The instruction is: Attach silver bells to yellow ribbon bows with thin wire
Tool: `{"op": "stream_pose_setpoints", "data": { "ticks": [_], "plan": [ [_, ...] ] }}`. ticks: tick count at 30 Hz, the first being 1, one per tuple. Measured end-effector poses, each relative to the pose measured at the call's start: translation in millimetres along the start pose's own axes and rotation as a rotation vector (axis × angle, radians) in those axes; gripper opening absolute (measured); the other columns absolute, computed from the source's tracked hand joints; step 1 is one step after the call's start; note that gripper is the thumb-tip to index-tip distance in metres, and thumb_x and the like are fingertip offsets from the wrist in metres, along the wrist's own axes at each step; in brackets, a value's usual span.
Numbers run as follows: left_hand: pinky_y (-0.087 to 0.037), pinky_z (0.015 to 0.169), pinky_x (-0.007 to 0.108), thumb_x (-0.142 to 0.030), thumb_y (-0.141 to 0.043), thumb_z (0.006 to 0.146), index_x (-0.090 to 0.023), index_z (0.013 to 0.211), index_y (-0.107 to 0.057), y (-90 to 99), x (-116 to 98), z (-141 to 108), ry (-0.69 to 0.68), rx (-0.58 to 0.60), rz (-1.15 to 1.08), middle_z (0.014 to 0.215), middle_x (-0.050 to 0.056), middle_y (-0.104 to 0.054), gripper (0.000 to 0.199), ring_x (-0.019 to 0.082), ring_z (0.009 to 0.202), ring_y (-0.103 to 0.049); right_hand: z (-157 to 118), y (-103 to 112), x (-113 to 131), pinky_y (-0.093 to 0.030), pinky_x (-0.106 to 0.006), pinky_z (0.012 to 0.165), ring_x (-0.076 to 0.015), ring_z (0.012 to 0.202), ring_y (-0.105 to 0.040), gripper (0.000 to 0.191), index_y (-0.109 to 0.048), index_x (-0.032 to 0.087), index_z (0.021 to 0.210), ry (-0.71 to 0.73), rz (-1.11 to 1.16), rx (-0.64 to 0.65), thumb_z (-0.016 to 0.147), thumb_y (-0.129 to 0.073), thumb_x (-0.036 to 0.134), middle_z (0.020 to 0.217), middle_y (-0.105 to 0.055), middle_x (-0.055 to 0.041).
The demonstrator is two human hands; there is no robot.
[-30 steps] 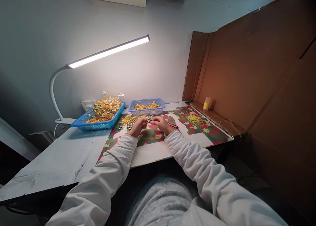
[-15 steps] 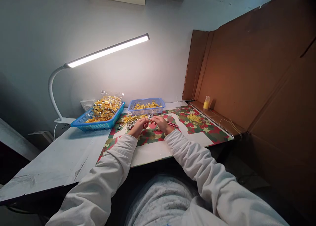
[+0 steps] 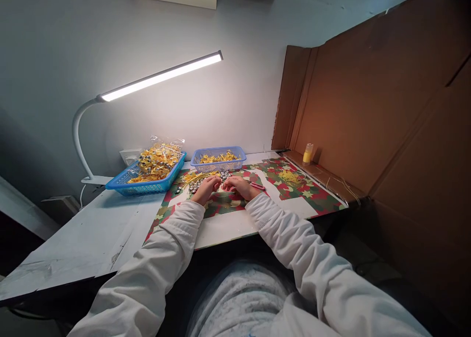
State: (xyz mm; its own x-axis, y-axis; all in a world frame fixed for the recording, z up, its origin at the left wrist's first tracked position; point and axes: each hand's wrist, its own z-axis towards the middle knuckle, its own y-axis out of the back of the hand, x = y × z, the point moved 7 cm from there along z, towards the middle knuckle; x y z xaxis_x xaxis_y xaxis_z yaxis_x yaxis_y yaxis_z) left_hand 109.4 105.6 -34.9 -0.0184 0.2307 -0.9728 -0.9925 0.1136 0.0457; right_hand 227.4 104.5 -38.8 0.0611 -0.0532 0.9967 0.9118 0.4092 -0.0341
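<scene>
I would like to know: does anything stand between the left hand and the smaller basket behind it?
Yes. Silver beads and yellow strips lie on the patterned mat between the left hand and the smaller basket. The pile looks low, so a hand could probably pass above it.

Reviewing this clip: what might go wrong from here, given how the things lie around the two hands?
The loose silver pieces lie right by the left hand, so a small sweep could scatter them.

The slim pink object lies just beside the right hand and might get nudged.

The left blue basket is heaped above its rim with yellow pieces, so a bump could spill some.
</scene>
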Motion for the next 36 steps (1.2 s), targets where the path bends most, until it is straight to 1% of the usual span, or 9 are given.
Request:
{"op": "stream_pose_setpoints", "data": {
  "ticks": [5, 9, 12, 15, 19, 24, 29, 32, 36],
  "plan": [
    [-0.028, 0.05, 0.025, -0.031, -0.056, 0.063, -0.02, 0.05, -0.046, 6.9, -2, -1, -0.001, -0.087, -0.007, 0.049, -0.004, -0.04, 0.02, 0.01, 0.049, -0.033, 1, 1, 0, -0.038, -0.022, 0.053, -0.012, 0.059, -0.052, 0.016, -0.061, 0.016, 0.053, 0.027, -0.014, -0.01, 0.068, -0.053, 0.018, 0.062, -0.063, -0.0015],
    [-0.027, 0.05, 0.025, -0.03, -0.056, 0.065, -0.02, 0.052, -0.045, 7.4, -3, -3, 0.0, -0.102, -0.021, 0.049, -0.005, -0.039, 0.02, 0.009, 0.048, -0.032, 0, 3, 0, -0.038, -0.022, 0.052, -0.0123, 0.06, -0.053, 0.019, -0.061, 0.016, 0.054, 0.017, -0.04, 0.001, 0.07, -0.052, 0.022, 0.065, -0.066, -0.003],
    [-0.026, 0.049, 0.024, -0.03, -0.057, 0.064, -0.019, 0.053, -0.047, 6.0, -2, -3, 0.019, -0.093, -0.052, 0.049, -0.005, -0.04, 0.019, 0.009, 0.048, -0.033, -1, 5, -1, -0.038, -0.023, 0.054, -0.0123, 0.06, -0.052, 0.029, -0.062, 0.016, 0.056, -0.004, -0.061, -0.017, 0.077, -0.046, 0.027, 0.069, -0.068, -0.0053],
    [-0.027, 0.049, 0.023, -0.028, -0.058, 0.063, -0.018, 0.053, -0.05, 1.8, -3, -3, 0.024, -0.046, -0.054, 0.049, -0.005, -0.042, 0.016, 0.009, 0.048, -0.035, 0, 4, 1, -0.04, -0.024, 0.057, -0.012, 0.06, -0.052, 0.034, -0.062, 0.016, 0.057, 0.033, -0.099, -0.021, 0.081, -0.043, 0.031, 0.068, -0.067, -0.0052],
    [-0.028, 0.049, 0.023, -0.028, -0.06, 0.061, -0.018, 0.053, -0.051, -3.6, -4, -4, 0.025, 0.016, -0.034, 0.049, -0.004, -0.042, 0.016, 0.009, 0.049, -0.037, 5, -2, -1, -0.039, -0.023, 0.058, -0.0113, 0.06, -0.051, 0.023, -0.06, 0.017, 0.058, 0.089, -0.129, 0.018, 0.076, -0.052, 0.03, 0.064, -0.063, -0.0018],
    [-0.028, 0.05, 0.024, -0.03, -0.06, 0.062, -0.019, 0.052, -0.05, -4.1, -5, -4, 0.013, 0.019, -0.011, 0.05, -0.004, -0.041, 0.017, 0.01, 0.05, -0.036, 9, 1, -7, -0.036, -0.021, 0.055, -0.0105, 0.058, -0.047, 0.019, -0.059, 0.017, 0.053, 0.042, -0.061, -0.033, 0.069, -0.05, 0.02, 0.058, -0.058, -0.0002],
    [-0.026, 0.049, 0.024, -0.03, -0.057, 0.062, -0.019, 0.051, -0.047, 2.7, -4, -3, -0.007, -0.041, -0.006, 0.05, -0.005, -0.04, 0.018, 0.009, 0.049, -0.033, 4, 5, -7, -0.034, -0.021, 0.053, -0.0112, 0.061, -0.049, 0.022, -0.056, 0.016, 0.045, -0.022, -0.01, -0.082, 0.066, -0.049, 0.017, 0.061, -0.06, -0.0025],
    [-0.026, 0.049, 0.024, -0.03, -0.055, 0.061, -0.019, 0.049, -0.045, 8.3, -4, -2, -0.011, -0.102, 0.005, 0.049, -0.005, -0.04, 0.019, 0.009, 0.048, -0.032, 1, 7, -5, -0.033, -0.021, 0.053, -0.0113, 0.064, -0.049, 0.021, -0.056, 0.017, 0.045, -0.05, -0.009, -0.099, 0.065, -0.049, 0.019, 0.065, -0.062, -0.0031],
    [-0.026, 0.048, 0.023, -0.03, -0.054, 0.061, -0.02, 0.048, -0.043, 11.1, -3, -1, -0.011, -0.137, 0.008, 0.048, -0.005, -0.038, 0.02, 0.008, 0.047, -0.031, -2, 7, -3, -0.034, -0.021, 0.054, -0.0118, 0.066, -0.051, 0.022, -0.055, 0.017, 0.043, -0.059, -0.023, -0.097, 0.064, -0.05, 0.022, 0.064, -0.062, -0.0036]
  ]
}}
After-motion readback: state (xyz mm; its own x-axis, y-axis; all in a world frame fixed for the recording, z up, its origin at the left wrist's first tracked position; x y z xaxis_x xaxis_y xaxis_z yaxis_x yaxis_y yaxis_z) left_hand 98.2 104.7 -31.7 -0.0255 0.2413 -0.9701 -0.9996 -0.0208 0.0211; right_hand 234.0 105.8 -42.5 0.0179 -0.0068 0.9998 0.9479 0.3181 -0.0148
